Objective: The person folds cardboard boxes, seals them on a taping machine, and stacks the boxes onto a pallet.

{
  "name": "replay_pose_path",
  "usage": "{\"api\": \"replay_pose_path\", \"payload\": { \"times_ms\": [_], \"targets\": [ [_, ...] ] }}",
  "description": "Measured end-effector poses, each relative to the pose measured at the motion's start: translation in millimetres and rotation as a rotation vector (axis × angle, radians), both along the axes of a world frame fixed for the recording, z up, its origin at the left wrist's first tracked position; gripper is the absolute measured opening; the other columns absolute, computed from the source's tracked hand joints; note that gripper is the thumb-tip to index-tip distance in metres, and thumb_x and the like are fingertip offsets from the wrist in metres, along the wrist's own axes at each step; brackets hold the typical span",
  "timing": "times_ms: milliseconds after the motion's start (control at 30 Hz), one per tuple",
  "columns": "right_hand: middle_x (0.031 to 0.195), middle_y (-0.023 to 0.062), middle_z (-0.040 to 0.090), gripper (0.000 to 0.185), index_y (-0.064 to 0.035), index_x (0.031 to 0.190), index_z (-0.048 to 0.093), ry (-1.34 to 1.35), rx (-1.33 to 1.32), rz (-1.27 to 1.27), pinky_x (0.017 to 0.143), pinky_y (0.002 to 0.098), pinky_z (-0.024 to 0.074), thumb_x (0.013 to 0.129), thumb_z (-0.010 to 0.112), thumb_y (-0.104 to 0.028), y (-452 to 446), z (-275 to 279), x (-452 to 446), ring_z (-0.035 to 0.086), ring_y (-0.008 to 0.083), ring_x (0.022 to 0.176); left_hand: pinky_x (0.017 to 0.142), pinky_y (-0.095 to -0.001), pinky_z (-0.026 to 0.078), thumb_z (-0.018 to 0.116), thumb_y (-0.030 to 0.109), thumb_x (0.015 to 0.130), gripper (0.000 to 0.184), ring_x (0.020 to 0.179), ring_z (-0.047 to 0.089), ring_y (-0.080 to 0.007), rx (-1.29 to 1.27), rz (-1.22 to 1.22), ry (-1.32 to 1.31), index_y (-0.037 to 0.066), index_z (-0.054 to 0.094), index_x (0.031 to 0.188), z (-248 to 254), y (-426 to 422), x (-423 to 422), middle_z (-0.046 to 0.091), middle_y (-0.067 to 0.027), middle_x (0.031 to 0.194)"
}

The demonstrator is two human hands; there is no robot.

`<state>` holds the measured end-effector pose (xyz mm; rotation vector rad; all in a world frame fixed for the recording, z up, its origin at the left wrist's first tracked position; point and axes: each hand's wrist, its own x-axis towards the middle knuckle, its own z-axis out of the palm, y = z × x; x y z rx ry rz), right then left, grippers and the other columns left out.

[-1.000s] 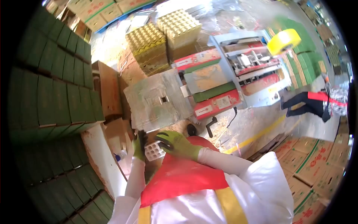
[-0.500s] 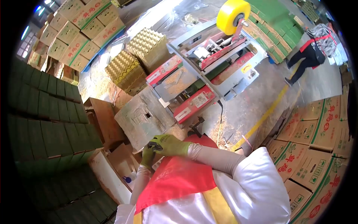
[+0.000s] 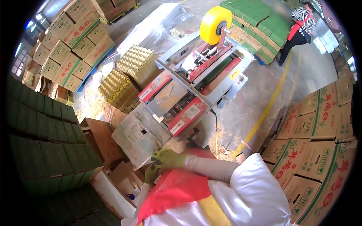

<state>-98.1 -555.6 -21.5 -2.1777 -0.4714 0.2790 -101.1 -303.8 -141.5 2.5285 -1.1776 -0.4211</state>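
Observation:
My left hand (image 3: 151,174), in a green and black glove, is low in front of me beside the red apron (image 3: 173,192). My right hand (image 3: 164,159), gloved the same way, reaches across my body and touches or overlaps the left one. Its fingers are bent over the left hand, and whether anything lies between the two is hidden. Just beyond them is a plastic-covered board (image 3: 130,139) with a small square hole. A carton-taping machine (image 3: 196,90) with red side rails and a yellow tape roll (image 3: 211,25) adjoins it.
Stacked egg trays (image 3: 137,62) stand left of the machine. Green cartons (image 3: 49,154) rise at left, brown cartons (image 3: 313,150) at right. An open box (image 3: 126,179) with a blue-capped bottle (image 3: 131,196) lies near my left arm. A person (image 3: 298,30) stands at the far right.
My hands have come together from being apart. The view has turned right, showing more brown cartons. The other person has moved from bending or walking to farther back beside the green stack.

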Motion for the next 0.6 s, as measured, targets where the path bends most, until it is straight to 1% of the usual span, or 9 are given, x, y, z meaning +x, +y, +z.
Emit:
{"api": "replay_pose_path", "payload": {
  "times_ms": [67,167,233,267,367,400,433,567,600],
  "targets": [
    [0.107,0.0140,0.061,0.039,-0.0113,0.111,0.057,0.121,-0.003,0.031,0.088,0.0415,0.0468,0.082,0.063,-0.036,3.4,8.5,1.0,0.060,0.0329,0.101,0.079,-0.0344,0.050,0.057,0.019,0.087,0.021,0.094,0.064,-0.0263,-0.153,0.435,0.489,0.009,0.065,0.104,-7.4,8.5,-6.5,0.066,-0.0111,0.105],
    [0.107,0.0138,0.062,0.039,-0.0120,0.113,0.056,0.096,-0.021,0.035,0.088,0.0426,0.0470,0.083,0.063,-0.036,16.0,-9.7,-1.0,0.060,0.0332,0.101,0.076,-0.0339,0.050,0.052,0.021,0.091,0.024,0.089,0.065,-0.0265,-0.193,0.659,0.795,0.010,0.065,0.109,-23.0,26.2,-13.0,0.068,-0.0107,0.098],
    [0.112,0.0147,0.061,0.041,-0.0126,0.115,0.055,0.188,-0.031,0.058,0.089,0.0436,0.0470,0.083,0.062,-0.038,15.8,3.1,-1.0,0.060,0.0335,0.104,0.074,-0.0330,0.050,0.052,0.021,0.092,0.024,0.086,0.065,-0.0249,-0.184,0.735,0.883,0.009,0.064,0.109,-6.9,22.3,-15.2,0.068,-0.0106,0.095],
    [0.114,0.0151,0.061,0.042,-0.0128,0.117,0.055,0.229,-0.057,0.076,0.089,0.0437,0.0469,0.084,0.062,-0.038,14.8,17.6,-1.0,0.060,0.0336,0.105,0.072,-0.0323,0.050,0.051,0.020,0.093,0.024,0.081,0.065,-0.0214,-0.157,0.916,1.082,0.008,0.064,0.109,28.4,5.2,-12.3,0.068,-0.0113,0.095],
    [0.120,0.0173,0.061,0.049,-0.0132,0.123,0.053,0.255,-0.069,0.082,0.093,0.0435,0.0459,0.085,0.060,-0.043,14.1,20.2,0.5,0.059,0.0343,0.109,0.069,-0.0322,0.050,0.052,0.017,0.092,0.022,0.079,0.064,-0.0205,-0.103,0.558,0.588,0.009,0.064,0.109,19.8,15.9,-10.9,0.067,-0.0115,0.093],
    [0.119,0.0177,0.061,0.050,-0.0132,0.124,0.053,0.247,-0.073,0.089,0.093,0.0434,0.0458,0.085,0.060,-0.044,12.5,24.5,1.4,0.059,0.0346,0.109,0.067,-0.0340,0.049,0.053,0.014,0.091,0.022,0.078,0.063,-0.0252,-0.309,0.719,0.883,0.010,0.064,0.109,-25.1,37.0,-11.4,0.066,-0.0112,0.093],
    [0.119,0.0180,0.061,0.051,-0.0131,0.124,0.053,0.238,-0.076,0.097,0.094,0.0433,0.0456,0.085,0.060,-0.044,11.4,26.1,2.3,0.059,0.0348,0.110,0.066,-0.0333,0.049,0.053,0.013,0.091,0.021,0.077,0.063,-0.0245,-0.260,0.645,0.806,0.009,0.064,0.109,-50.4,52.9,-10.7,0.066,-0.0106,0.092],
    [0.108,0.0182,0.064,0.046,-0.0126,0.119,0.056,0.254,-0.060,0.069,0.089,0.0447,0.0467,0.083,0.061,-0.041,11.4,18.1,9.3,0.061,0.0353,0.102,0.065,-0.0281,0.047,0.054,0.013,0.091,0.021,0.074,0.059,-0.0149,-0.203,0.635,0.789,0.006,0.062,0.108,-54.9,55.1,2.2,0.064,-0.0043,0.094],
    [0.107,0.0138,0.061,0.036,-0.0105,0.108,0.061,0.191,-0.044,0.029,0.084,0.0428,0.0484,0.084,0.061,-0.037,14.4,9.6,8.6,0.061,0.0337,0.098,0.065,-0.0274,0.047,0.055,0.013,0.090,0.021,0.074,0.059,-0.0134,-0.283,0.783,0.929,0.006,0.062,0.109,-42.8,45.3,2.2,0.064,-0.0032,0.095]
  ]
}}
